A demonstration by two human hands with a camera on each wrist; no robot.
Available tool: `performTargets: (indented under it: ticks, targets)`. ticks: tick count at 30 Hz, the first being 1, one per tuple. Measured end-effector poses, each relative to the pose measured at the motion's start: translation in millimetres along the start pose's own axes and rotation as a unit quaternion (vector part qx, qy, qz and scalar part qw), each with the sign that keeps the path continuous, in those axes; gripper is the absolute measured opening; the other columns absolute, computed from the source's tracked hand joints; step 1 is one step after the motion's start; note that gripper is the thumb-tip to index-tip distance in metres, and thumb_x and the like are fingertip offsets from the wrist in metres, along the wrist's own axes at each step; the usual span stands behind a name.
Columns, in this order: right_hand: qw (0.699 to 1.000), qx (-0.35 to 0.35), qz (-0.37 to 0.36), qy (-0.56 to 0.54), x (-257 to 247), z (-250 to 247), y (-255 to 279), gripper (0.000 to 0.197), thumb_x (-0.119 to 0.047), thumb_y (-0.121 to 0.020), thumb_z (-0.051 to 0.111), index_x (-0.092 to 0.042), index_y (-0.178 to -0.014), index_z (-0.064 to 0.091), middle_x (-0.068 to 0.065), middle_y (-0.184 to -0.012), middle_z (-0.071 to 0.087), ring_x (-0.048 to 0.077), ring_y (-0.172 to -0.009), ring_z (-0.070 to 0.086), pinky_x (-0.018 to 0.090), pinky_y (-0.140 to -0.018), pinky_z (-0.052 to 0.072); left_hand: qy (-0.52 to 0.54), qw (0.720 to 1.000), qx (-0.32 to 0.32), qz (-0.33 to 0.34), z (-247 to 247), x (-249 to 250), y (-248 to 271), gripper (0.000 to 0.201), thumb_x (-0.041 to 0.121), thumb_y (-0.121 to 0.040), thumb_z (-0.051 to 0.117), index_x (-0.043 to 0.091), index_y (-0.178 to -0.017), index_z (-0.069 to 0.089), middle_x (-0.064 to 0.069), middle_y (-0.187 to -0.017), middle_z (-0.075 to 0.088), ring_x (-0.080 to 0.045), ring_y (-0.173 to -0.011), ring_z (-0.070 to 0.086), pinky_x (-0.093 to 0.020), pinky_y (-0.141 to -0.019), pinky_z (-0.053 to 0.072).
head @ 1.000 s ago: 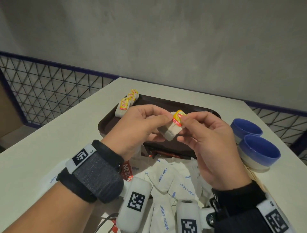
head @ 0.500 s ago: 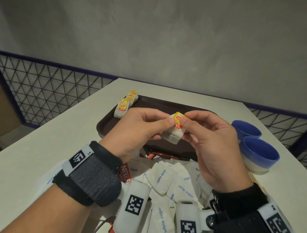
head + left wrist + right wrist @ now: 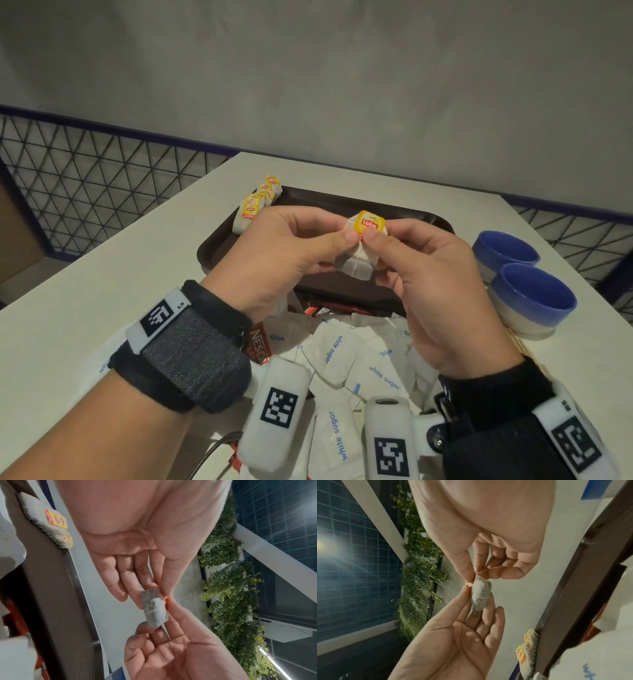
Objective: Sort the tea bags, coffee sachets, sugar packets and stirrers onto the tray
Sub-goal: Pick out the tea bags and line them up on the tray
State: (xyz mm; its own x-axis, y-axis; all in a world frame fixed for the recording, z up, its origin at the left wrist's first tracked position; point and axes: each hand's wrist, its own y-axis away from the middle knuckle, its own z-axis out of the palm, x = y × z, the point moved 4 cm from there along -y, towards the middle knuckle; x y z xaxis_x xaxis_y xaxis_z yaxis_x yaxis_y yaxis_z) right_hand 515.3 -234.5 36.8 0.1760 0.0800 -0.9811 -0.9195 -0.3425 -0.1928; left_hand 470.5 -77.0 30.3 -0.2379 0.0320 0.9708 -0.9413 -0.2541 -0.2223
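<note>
A white tea bag (image 3: 358, 262) with a yellow Lipton tag (image 3: 371, 222) hangs in the air above the near part of the dark brown tray (image 3: 414, 214). My left hand (image 3: 337, 240) pinches its top from the left and my right hand (image 3: 376, 243) pinches it from the right, thumbs side by side under the tag. The left wrist view shows the tea bag (image 3: 153, 611) between both sets of fingertips, as does the right wrist view (image 3: 481, 596). Several tea bags (image 3: 255, 205) lie in a row at the tray's far left corner.
A heap of white sugar packets (image 3: 342, 353) lies on the table below my wrists, with red coffee sachets (image 3: 258, 346) among them. Two blue bowls (image 3: 534, 301) stand to the right of the tray. A wire mesh railing (image 3: 85, 185) runs past the table's left edge.
Both hands have turned the tea bag so that its yellow tag now faces me, and have lifted it a little. Neither hand has let go.
</note>
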Motion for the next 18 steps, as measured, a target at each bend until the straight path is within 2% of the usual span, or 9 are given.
performTargets:
  ticks: [4, 6, 8, 11, 12, 14, 16, 18]
  targets:
    - [1.0, -0.004, 0.004, -0.005, -1, 1, 0, 0.012, -0.025, -0.089, 0.075, -0.017, -0.097, 0.08, 0.012, -0.094, 0.077, 0.024, -0.087, 0.069, 0.041, -0.083, 0.055, 0.003, 1.0, 0.013, 0.009, 1, 3, 2, 0.017, 0.007, -0.089, 0.073, 0.001, -0.104, 0.077, -0.006, -0.084, 0.078, -0.01, -0.071, 0.072, -0.016, -0.062, 0.054]
    - [1.0, -0.007, 0.002, -0.003, -1, 1, 0, 0.01, -0.024, -0.09, 0.074, -0.017, -0.094, 0.08, 0.018, -0.096, 0.075, 0.028, -0.086, 0.067, 0.044, -0.084, 0.055, 0.007, 1.0, 0.004, 0.002, 3, 5, 4, 0.019, 0.007, -0.088, 0.073, 0.0, -0.106, 0.076, -0.003, -0.08, 0.077, -0.008, -0.067, 0.07, -0.015, -0.059, 0.053]
    - [1.0, -0.011, 0.002, -0.006, 0, 0, 0, 0.008, -0.022, -0.09, 0.073, -0.017, -0.093, 0.079, 0.015, -0.094, 0.076, 0.032, -0.087, 0.067, 0.046, -0.083, 0.055, -0.001, 1.0, -0.014, -0.004, 2, 14, 4, 0.024, 0.014, -0.081, 0.076, 0.004, -0.103, 0.078, -0.003, -0.081, 0.077, -0.008, -0.067, 0.07, -0.016, -0.06, 0.056]
    - [0.996, -0.014, 0.045, -0.075, 3, -2, -2, 0.006, -0.018, -0.088, 0.073, -0.014, -0.091, 0.077, 0.01, -0.093, 0.076, 0.024, -0.082, 0.058, 0.032, -0.067, 0.048, -0.011, 0.999, -0.018, 0.033, -16, 40, 1, 0.025, 0.026, -0.071, 0.081, 0.016, -0.095, 0.08, -0.005, -0.095, 0.08, -0.016, -0.083, 0.075, -0.027, -0.075, 0.064]
    - [0.992, -0.012, 0.07, -0.104, 5, -2, -2, 0.008, -0.018, -0.088, 0.073, -0.013, -0.094, 0.076, 0.01, -0.094, 0.076, 0.022, -0.083, 0.057, 0.029, -0.065, 0.046, 0.004, 0.999, -0.023, 0.046, -27, 52, -1, 0.023, 0.029, -0.073, 0.079, 0.018, -0.094, 0.079, -0.003, -0.098, 0.08, -0.017, -0.09, 0.077, -0.029, -0.078, 0.063]
    - [0.984, -0.002, 0.109, -0.139, 9, -4, -2, 0.014, -0.02, -0.09, 0.071, -0.013, -0.101, 0.074, 0.01, -0.101, 0.078, 0.019, -0.084, 0.06, 0.027, -0.066, 0.045, 0.038, 0.997, -0.032, 0.051, -51, 72, -10, 0.02, 0.036, -0.077, 0.072, 0.024, -0.09, 0.08, 0.006, -0.098, 0.079, -0.014, -0.096, 0.077, -0.026, -0.075, 0.062]
    - [0.982, 0.002, 0.122, -0.144, 9, -7, -1, 0.014, -0.019, -0.092, 0.069, -0.013, -0.104, 0.074, 0.009, -0.101, 0.079, 0.018, -0.086, 0.062, 0.028, -0.068, 0.046, 0.037, 0.998, -0.005, 0.049, -78, 86, -21, 0.019, 0.04, -0.084, 0.066, 0.03, -0.081, 0.082, 0.015, -0.093, 0.078, -0.005, -0.088, 0.076, -0.018, -0.066, 0.059]
    - [0.983, 0.008, 0.13, -0.128, 10, -7, -1, 0.011, -0.017, -0.091, 0.069, -0.013, -0.101, 0.073, 0.009, -0.099, 0.08, 0.019, -0.087, 0.063, 0.029, -0.07, 0.046, 0.018, 0.998, 0.027, 0.059, -105, 90, -29, 0.03, 0.045, -0.094, 0.06, 0.034, -0.076, 0.081, 0.021, -0.089, 0.076, 0.001, -0.083, 0.074, -0.015, -0.065, 0.058]
